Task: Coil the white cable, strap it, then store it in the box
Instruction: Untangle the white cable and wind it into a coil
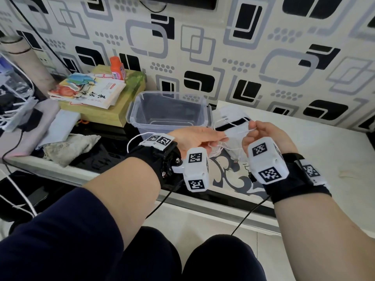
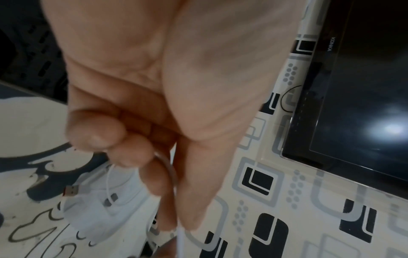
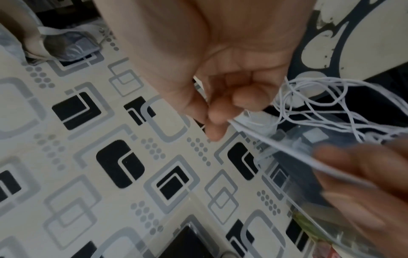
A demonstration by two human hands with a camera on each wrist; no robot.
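Between left hand [image 1: 197, 138] and right hand [image 1: 263, 134], white cable [image 1: 237, 132] stretches crosswise

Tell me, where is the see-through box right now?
In the head view the clear box sits on the table against the patterned wall, just behind the left hand, right of the books.

Two hands [image 1: 203, 136] [image 1: 263, 134], one white cable [image 1: 229, 147], one clear box [image 1: 168, 112], one orange bottle [image 1: 117, 67]
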